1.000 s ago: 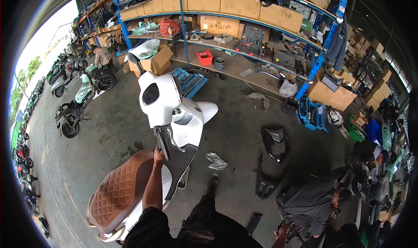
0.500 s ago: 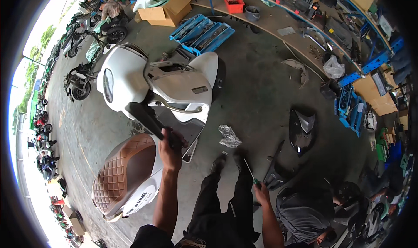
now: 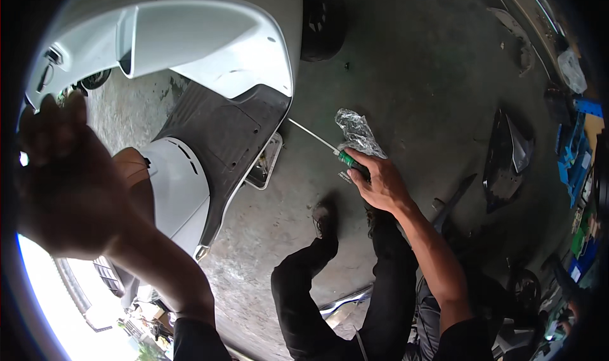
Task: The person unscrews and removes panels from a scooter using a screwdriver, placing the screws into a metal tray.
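In my right hand (image 3: 384, 182) is a screwdriver (image 3: 347, 158) with a green handle, its long shaft reaching toward the edge of a white scooter's dark footboard (image 3: 222, 129). The tip ends just beside that edge; whether it touches, I cannot tell. My left hand (image 3: 60, 164) is raised at the far left, dark and close to the camera, with fingers curled. Whatever it holds, if anything, is hidden. The scooter's white front shield (image 3: 212, 41) rises ahead of it, and part of the brown seat (image 3: 132, 167) shows behind my wrist.
Crumpled clear plastic (image 3: 358, 131) lies on the floor beyond my right hand. A dark body panel (image 3: 506, 161) lies to the right. The scooter's front wheel (image 3: 322, 22) is at the top. A person in dark clothing (image 3: 428, 316) is low on the right, beside my leg.
My view has come down closer to the scooter. My right hand has moved forward and up with the screwdriver, toward the footboard. My left hand now appears farther left, close to the camera.
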Available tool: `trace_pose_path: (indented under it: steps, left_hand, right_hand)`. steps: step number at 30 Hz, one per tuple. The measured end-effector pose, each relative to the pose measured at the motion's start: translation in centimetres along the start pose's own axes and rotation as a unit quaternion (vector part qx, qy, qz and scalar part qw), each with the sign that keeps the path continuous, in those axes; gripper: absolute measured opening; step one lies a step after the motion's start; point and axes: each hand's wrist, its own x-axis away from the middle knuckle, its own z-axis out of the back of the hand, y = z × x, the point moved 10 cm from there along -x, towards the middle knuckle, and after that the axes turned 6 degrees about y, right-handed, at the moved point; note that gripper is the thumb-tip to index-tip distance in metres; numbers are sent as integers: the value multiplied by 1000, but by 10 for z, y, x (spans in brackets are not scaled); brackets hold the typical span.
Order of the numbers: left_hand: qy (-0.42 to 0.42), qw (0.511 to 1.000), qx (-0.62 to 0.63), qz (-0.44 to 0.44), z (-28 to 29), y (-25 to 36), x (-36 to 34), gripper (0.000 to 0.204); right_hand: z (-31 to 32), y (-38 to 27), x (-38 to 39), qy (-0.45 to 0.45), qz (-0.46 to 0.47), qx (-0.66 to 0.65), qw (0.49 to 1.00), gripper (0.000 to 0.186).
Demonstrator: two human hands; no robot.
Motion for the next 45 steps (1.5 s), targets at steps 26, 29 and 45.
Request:
trace_pose_path:
  steps: [26, 29, 45]
  left_hand:
    - [-155, 879, -451, 17, 57, -374, 272, 39]
    - [-163, 879, -447, 19, 58, -378, 279, 39]
    - [-185, 904, -386, 16, 55, -385, 273, 39]
  right_hand:
    - [-86, -160, -44, -45, 193, 486, 851, 35]
    - [-87, -156, -55, -30, 196, 459, 866, 31]
    - [-79, -90, -15, 86, 152, 314, 933, 37]
